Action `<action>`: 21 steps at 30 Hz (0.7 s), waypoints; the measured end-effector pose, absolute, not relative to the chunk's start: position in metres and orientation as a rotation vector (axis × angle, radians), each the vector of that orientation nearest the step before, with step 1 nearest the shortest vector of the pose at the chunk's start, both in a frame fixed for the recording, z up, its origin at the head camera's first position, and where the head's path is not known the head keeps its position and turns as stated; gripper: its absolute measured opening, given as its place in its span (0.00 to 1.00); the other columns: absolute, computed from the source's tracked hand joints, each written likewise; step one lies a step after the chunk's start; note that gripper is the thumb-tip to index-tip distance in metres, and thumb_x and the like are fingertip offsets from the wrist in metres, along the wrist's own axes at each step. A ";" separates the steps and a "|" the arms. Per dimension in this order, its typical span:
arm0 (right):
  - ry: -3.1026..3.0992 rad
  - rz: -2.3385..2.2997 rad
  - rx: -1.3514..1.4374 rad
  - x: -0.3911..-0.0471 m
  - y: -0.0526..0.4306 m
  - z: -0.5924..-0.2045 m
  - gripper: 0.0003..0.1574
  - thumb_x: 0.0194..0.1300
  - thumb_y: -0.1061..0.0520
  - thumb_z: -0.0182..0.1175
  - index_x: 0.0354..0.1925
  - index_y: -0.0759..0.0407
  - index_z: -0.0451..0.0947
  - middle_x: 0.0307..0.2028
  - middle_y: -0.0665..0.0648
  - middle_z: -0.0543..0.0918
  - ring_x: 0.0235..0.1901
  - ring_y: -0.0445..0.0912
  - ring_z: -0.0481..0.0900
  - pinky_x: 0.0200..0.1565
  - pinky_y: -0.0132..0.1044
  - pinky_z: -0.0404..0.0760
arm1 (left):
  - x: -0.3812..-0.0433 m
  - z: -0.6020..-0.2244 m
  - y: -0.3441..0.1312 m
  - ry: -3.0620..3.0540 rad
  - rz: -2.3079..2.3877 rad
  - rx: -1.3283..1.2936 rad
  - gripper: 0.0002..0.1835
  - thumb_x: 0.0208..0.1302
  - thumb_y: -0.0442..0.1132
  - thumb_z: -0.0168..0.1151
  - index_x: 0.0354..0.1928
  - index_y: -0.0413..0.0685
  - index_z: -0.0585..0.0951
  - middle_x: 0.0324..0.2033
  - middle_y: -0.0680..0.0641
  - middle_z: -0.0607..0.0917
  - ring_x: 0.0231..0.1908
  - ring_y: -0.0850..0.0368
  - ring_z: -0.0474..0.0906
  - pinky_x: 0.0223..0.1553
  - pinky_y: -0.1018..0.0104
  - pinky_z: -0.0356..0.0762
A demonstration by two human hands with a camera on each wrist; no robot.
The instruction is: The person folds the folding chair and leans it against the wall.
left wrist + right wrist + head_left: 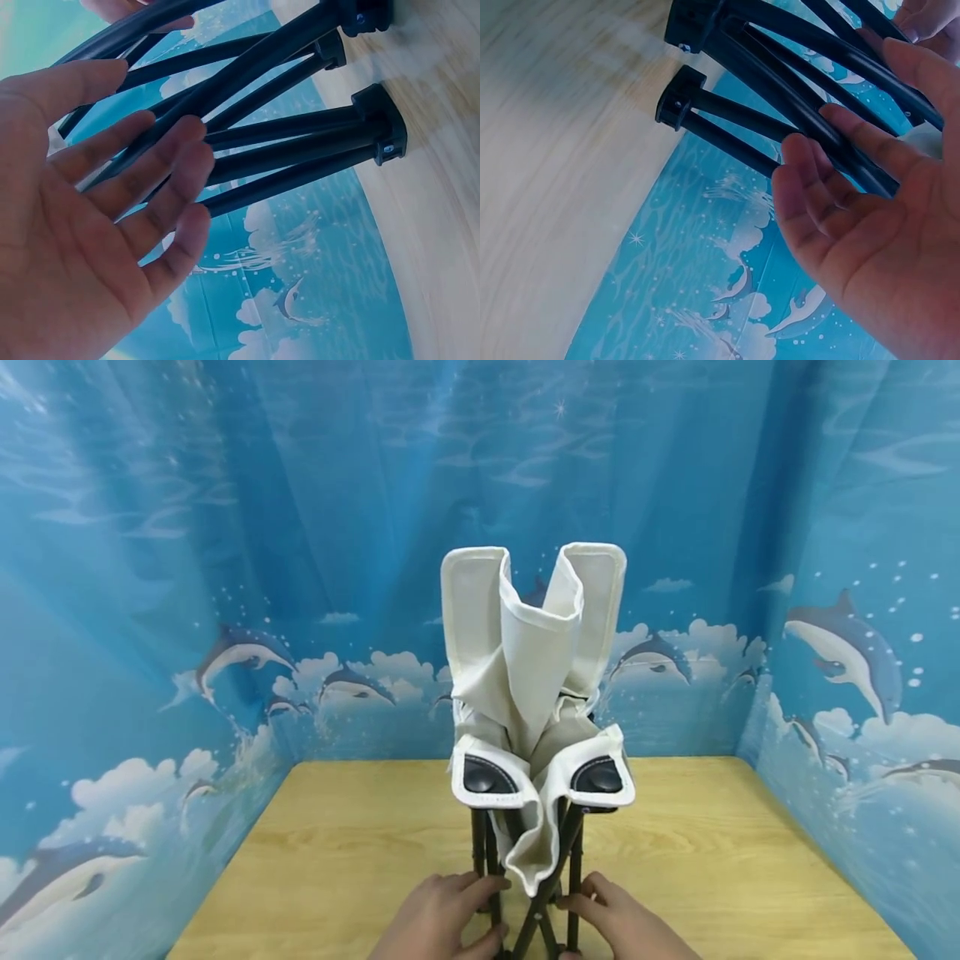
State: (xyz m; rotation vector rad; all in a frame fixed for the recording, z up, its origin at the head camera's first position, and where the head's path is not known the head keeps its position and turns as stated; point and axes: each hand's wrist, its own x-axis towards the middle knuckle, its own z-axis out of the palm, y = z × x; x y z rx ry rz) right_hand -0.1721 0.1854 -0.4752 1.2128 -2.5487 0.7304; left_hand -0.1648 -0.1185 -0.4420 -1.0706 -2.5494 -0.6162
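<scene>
A folding camp chair (536,652) stands partly folded on the table, its off-white fabric seat bunched on top with black corner patches. Its black tube legs (300,150) cross and end in plastic feet (676,97) on the tabletop. My left hand (453,914) is beside the left legs, with palm turned to them and fingers loosely bent; the fingertips touch or nearly touch the tubes. On the other side, my right hand (618,918) is at the right legs, its fingers (802,180) relaxed against the tubes. Neither hand visibly wraps around a tube.
The chair stands on a light wood-grain table (337,860). Blue curtains (337,527) printed with dolphins and clouds enclose the table at the back and both sides.
</scene>
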 end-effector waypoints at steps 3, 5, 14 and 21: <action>-2.510 0.695 1.271 -0.180 0.190 -0.492 0.28 0.70 0.38 0.70 0.57 0.54 0.84 0.41 0.47 0.74 0.36 0.27 0.66 0.32 0.25 0.70 | -0.165 -0.442 -0.116 -2.639 -0.546 -1.064 0.18 0.68 0.51 0.71 0.57 0.61 0.85 0.41 0.62 0.90 0.34 0.74 0.81 0.34 0.70 0.78; -2.499 0.707 1.332 -0.191 0.197 -0.515 0.31 0.70 0.36 0.69 0.60 0.54 0.82 0.41 0.48 0.74 0.35 0.27 0.65 0.30 0.25 0.68 | -0.165 -0.441 -0.115 -2.733 -0.504 -1.059 0.19 0.67 0.53 0.72 0.58 0.62 0.85 0.44 0.61 0.90 0.35 0.72 0.83 0.36 0.68 0.80; -2.612 0.669 1.359 -0.225 0.213 -0.600 0.31 0.70 0.30 0.65 0.65 0.39 0.80 0.42 0.44 0.79 0.37 0.27 0.71 0.31 0.25 0.71 | -0.168 -0.448 -0.109 -2.990 -0.414 -1.023 0.24 0.65 0.63 0.71 0.60 0.68 0.84 0.46 0.62 0.89 0.36 0.68 0.83 0.37 0.64 0.81; -2.755 0.625 1.332 -0.188 0.188 -0.513 0.30 0.70 0.33 0.67 0.59 0.51 0.85 0.41 0.49 0.86 0.38 0.32 0.80 0.34 0.31 0.79 | -0.174 -0.449 -0.105 -3.143 -0.355 -0.971 0.31 0.61 0.76 0.65 0.62 0.74 0.83 0.48 0.62 0.88 0.42 0.63 0.84 0.44 0.58 0.84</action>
